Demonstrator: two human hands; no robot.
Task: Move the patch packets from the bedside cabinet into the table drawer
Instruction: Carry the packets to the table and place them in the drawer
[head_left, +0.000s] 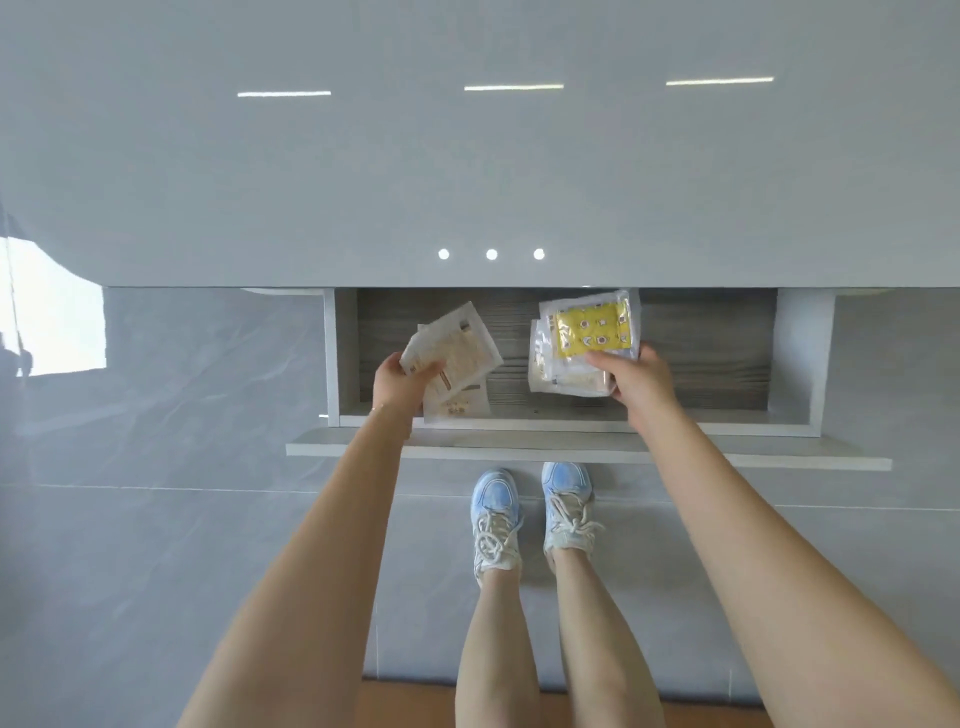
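The table drawer is pulled out below the glossy grey tabletop, its wood-grain floor showing. My left hand grips a fan of white patch packets with tan print over the drawer's left part. One more white packet lies beneath them by the drawer's front wall. My right hand holds a stack of clear packets, the top one yellow with small pictures, over the drawer's middle. I cannot tell whether that stack touches the drawer floor.
The glossy tabletop fills the upper view and overhangs the drawer's back. The drawer front juts toward my legs. My feet in blue and white trainers stand on grey floor tiles just before it.
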